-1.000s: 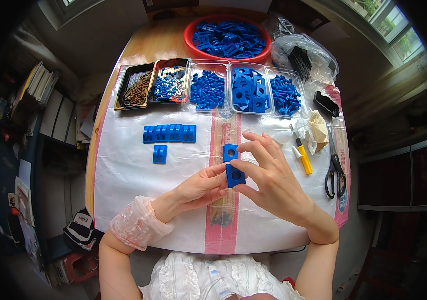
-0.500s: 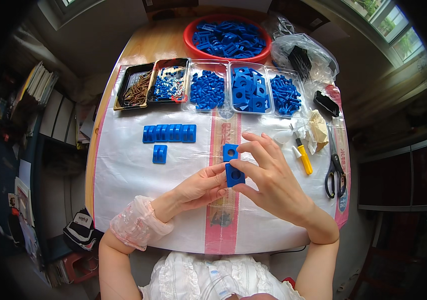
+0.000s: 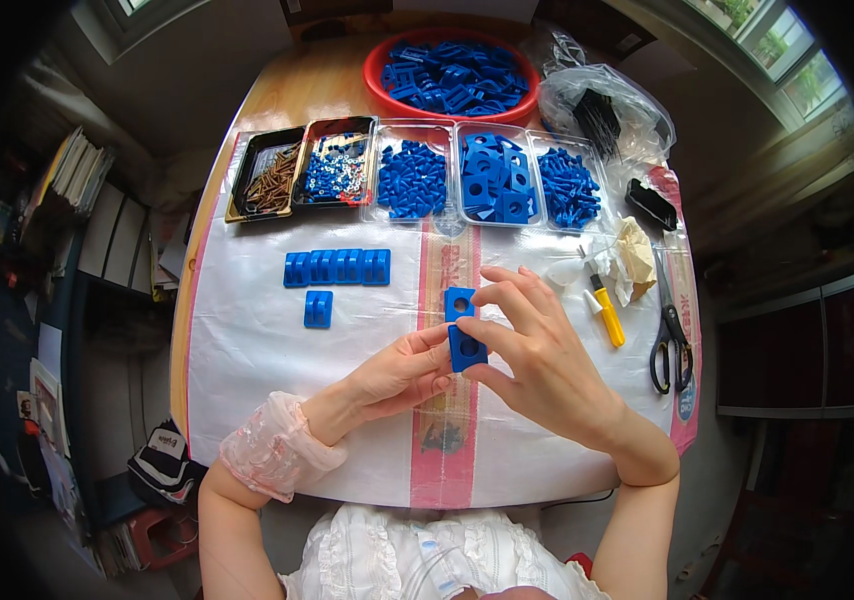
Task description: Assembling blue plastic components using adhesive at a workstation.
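Unmoved: blue 2-holed plastic piece (image 3: 464, 328)

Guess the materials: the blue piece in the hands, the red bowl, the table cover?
Blue piece: likely moulded plastic, uniform colour, dull sheen, clean round holes. Red bowl: probably plastic, smooth glossy rim. Table cover: looks like thin plastic sheet, wrinkled, with glare.

Blue plastic block with two round holes (image 3: 464, 328): flat, rectangular, standing upright on its short end, one hole above the other. It is pinched from both sides above the white plastic table sheet (image 3: 247, 340), beside its pink centre stripe.
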Demonstrator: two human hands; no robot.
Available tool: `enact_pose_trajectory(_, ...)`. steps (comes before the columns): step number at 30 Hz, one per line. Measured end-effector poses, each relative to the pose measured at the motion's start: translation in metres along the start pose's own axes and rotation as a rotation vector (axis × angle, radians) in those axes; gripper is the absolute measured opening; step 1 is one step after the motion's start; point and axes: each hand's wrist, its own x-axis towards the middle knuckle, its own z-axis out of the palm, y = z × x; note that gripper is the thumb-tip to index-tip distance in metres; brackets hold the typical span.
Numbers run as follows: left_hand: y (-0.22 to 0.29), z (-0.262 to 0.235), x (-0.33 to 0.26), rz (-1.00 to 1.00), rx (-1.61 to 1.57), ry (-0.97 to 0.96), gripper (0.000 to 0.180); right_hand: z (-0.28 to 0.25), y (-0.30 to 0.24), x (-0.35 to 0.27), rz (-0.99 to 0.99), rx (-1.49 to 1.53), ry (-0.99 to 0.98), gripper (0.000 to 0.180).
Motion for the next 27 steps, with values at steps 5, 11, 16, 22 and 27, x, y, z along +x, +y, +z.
enact_pose_trajectory(5, -0.0002, -0.0024, -0.0005, 0.009, 0.007, -0.007, 0.041, 0.0014, 0.0007, -0.0002, 0.0, -0.01, 0.011, 0.038)
enact_pose_trajectory(11, -0.0016, -0.0064, 0.0005, 0.017, 0.016, -0.033, 0.04, 0.0036, 0.0016, -0.0007, -0.001, -0.016, 0.023, 0.039)
enact_pose_trajectory(16, -0.0014, -0.0074, 0.0006, 0.035, 0.012, -0.057, 0.039, 0.0049, 0.0012, 0.0002, -0.002, -0.01, 0.03, 0.039)
enact_pose_trajectory(22, -0.0002, -0.0065, 0.0006, 0.032, 0.024, -0.073, 0.038, 0.0039, -0.0007, 0.0, 0.002, -0.022, 0.038, 0.038)
enact_pose_trajectory(27, -0.0011, -0.0085, 0.0016, 0.025, 0.006, -0.076, 0.038, 0.0056, 0.0007, -0.0002, 0.004, -0.017, 0.031, 0.038)
